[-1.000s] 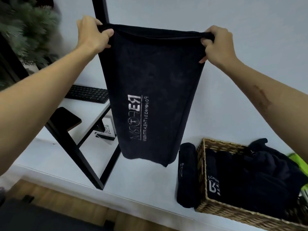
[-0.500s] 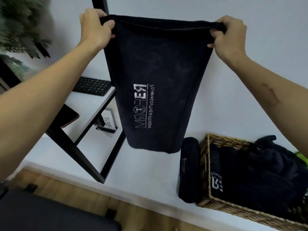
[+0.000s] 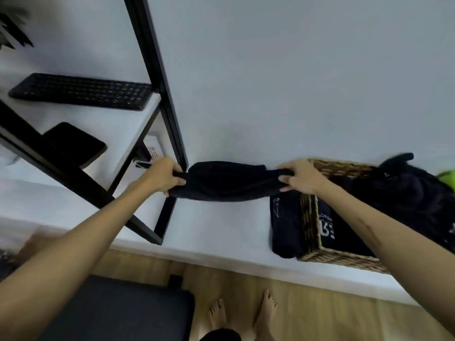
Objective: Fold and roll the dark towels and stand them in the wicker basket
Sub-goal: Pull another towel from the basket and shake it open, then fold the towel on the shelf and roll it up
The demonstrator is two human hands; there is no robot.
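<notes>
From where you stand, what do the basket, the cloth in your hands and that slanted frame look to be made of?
The basket looks like woven wicker or rattan: tan strands, matte. The towel gripped by the left hand and right hand seems soft dark terry, since it sags and bunches. The frame appears to be black-painted metal: straight square bars, though painted wood is possible.

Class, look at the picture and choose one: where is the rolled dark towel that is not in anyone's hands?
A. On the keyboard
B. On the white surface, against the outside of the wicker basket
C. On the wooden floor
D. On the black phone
B: the rolled towel lies on the white surface against the left outer wall of the wicker basket.
</notes>
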